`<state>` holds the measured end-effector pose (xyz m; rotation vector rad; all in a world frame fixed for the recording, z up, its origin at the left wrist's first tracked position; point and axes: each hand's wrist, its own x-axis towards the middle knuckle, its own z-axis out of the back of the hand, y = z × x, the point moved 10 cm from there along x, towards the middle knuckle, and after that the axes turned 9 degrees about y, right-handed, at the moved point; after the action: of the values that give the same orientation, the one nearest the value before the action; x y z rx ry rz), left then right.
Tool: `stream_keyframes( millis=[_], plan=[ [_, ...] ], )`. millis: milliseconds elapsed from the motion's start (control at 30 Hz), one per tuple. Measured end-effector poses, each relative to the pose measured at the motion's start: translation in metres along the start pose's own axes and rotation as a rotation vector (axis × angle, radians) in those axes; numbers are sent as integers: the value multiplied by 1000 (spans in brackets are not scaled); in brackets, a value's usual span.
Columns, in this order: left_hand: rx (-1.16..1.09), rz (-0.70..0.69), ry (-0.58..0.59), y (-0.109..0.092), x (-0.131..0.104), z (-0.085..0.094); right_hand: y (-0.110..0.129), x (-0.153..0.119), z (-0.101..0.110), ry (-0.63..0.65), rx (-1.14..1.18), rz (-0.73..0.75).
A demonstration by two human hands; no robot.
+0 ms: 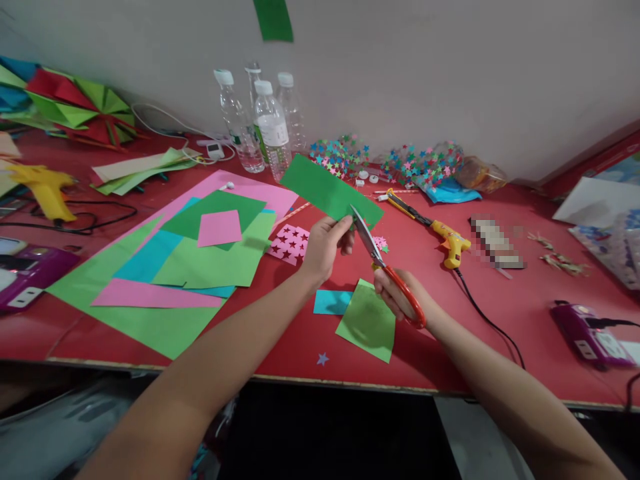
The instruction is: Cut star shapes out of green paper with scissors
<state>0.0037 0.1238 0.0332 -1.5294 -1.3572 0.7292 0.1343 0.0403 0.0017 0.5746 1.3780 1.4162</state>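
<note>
My left hand [325,247] pinches the lower edge of a dark green paper strip [325,190], which is held up above the table, tilted down to the right. In my right hand [400,290] are scissors with red handles [411,308]. Their blades point up and left, with the tips at the strip's lower edge close to my left fingers. Beneath my hands lie a light green paper piece [367,327] and a small blue paper piece [330,302]. A pink sheet with star shapes [290,244] lies just left of my left hand.
Stacked coloured papers [135,327] cover the left of the red table [280,350]. Plastic bottles [273,130] and bags of coloured stars [425,163] stand along the wall. Yellow glue guns [453,243] lie on both sides, near purple power strips [593,337] with cords.
</note>
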Motion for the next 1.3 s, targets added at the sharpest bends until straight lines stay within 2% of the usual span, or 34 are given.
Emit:
stream_keyframes(
  millis=[267,433,533,700,900,1100,1300],
  plan=[
    [-33,-47,-25,-8,5,9,-12,4,3,13,63,-61],
    [-30,-4,95,-1,4,-6,-6,3,3,-17,55,-26],
    [-14,-50,66,-4,4,-4,-4,3,2,-22,35,-27],
    [16,-136,-41,-14,6,10,-7,4,1,-6,13,-27],
    [104,-212,-50,-23,6,14,-4,3,0,49,-16,-20],
    [140,-189,-62,-24,6,17,1,1,-2,107,-48,-21],
    [112,-162,-45,-21,8,16,3,-1,-3,92,-63,-27]
  ],
)
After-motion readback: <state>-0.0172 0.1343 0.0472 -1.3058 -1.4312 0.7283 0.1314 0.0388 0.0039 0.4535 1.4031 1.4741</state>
